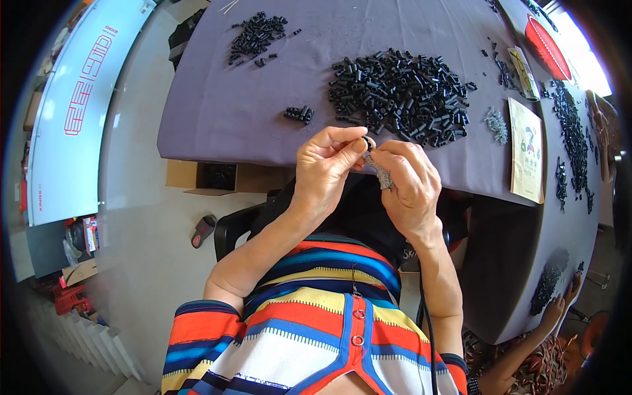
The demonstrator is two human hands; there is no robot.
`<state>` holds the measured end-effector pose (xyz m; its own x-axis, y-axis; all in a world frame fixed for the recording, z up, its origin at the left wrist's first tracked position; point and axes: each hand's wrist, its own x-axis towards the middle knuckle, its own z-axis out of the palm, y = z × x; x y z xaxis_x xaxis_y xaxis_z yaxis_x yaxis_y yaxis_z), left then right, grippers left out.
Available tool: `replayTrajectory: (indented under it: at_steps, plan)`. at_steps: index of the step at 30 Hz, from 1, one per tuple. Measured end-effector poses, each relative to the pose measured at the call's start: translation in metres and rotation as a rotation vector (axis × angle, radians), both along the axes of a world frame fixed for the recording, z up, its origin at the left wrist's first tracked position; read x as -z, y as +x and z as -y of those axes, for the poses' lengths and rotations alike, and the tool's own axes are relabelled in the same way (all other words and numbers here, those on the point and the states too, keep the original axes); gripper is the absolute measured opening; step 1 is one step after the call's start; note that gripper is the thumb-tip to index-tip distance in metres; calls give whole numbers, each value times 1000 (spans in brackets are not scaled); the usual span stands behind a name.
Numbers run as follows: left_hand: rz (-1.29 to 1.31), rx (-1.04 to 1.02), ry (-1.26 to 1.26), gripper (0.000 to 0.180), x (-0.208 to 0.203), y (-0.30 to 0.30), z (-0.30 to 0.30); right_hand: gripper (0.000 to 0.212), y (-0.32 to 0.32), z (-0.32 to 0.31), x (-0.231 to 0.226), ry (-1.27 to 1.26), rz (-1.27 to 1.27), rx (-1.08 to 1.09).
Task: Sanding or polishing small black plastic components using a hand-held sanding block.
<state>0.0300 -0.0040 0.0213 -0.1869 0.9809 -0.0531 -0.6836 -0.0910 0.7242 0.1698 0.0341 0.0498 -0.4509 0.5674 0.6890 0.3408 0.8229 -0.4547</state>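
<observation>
Just in front of the table's near edge, my two hands meet. My left hand (324, 166) pinches a small black tubular part (368, 141) between thumb and fingertips. My right hand (413, 187) is closed round a clump of tiny grey pieces (382, 174), its fingertips close against the black part. The shape of the single grey pieces is too small to make out. Beyond my hands lies a large pile of short black tubular parts (401, 92). A small group of black parts (298, 114) sits to its left, near the edge.
A grey-purple cloth covers the table (217, 118). Farther left lies another black pile (257, 38). To the right are tiny grey pieces (495, 125), a paper packet (525, 151) and a red basket (548, 49). Another person's hand (553, 315) works lower right. Below stands a cardboard box (181, 174).
</observation>
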Motion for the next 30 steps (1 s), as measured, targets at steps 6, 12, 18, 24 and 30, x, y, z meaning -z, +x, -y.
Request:
replayTrajectory:
  at_steps: [6, 12, 18, 24, 30]
  plan:
    - [-187, -77, 10, 16, 1, 1, 6, 23, -3, 2, 2, 88, 63, -3]
    - [-198, -80, -2, 16, 1, 1, 6, 29, -4, 4, 4, -28, 3, -10]
    - [44, -19, 37, 17, -1, 1, 8, 37, -3, 6, 4, -235, -143, -16]
    - [-110, -69, 50, 17, -4, 1, 10, 34, -1, 5, 1, -108, -60, -33]
    - [-212, -108, -13, 15, -11, 1, 7, 28, -1, 5, -6, 83, 36, -12]
